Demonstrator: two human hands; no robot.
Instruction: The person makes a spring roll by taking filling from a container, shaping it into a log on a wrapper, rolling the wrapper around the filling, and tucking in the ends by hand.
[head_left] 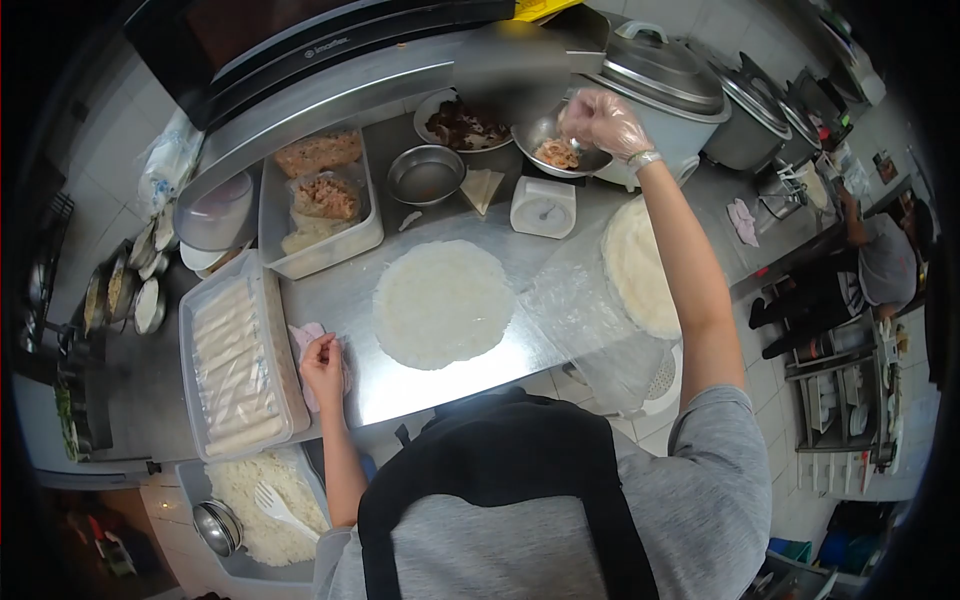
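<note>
My right hand (pixel 606 124), in a clear plastic glove, hangs over a metal bowl (pixel 594 160) with its fingers pinched together. What they hold is hard to make out. An orange-and-white shredded filling (pixel 556 153) lies in that bowl, which sits on a white dial scale (pixel 543 208). My left hand (pixel 322 370) rests on a pink cloth (pixel 308 338) at the counter's front, fingers curled; their grip is unclear. Between the hands a round, thin, pale wrapper sheet (pixel 443 304) lies flat on the steel counter. A stack of similar sheets (pixel 640 265) lies under my right forearm.
On the left stand a tub of rolled wrappers (pixel 240 355) and a tub of fillings (pixel 322 252). An empty metal bowl (pixel 427 175) and a plate of dark food (pixel 464 122) stand behind. Shredded white food (pixel 262 500) fills a lower bin. Another person (pixel 880 260) stands far right.
</note>
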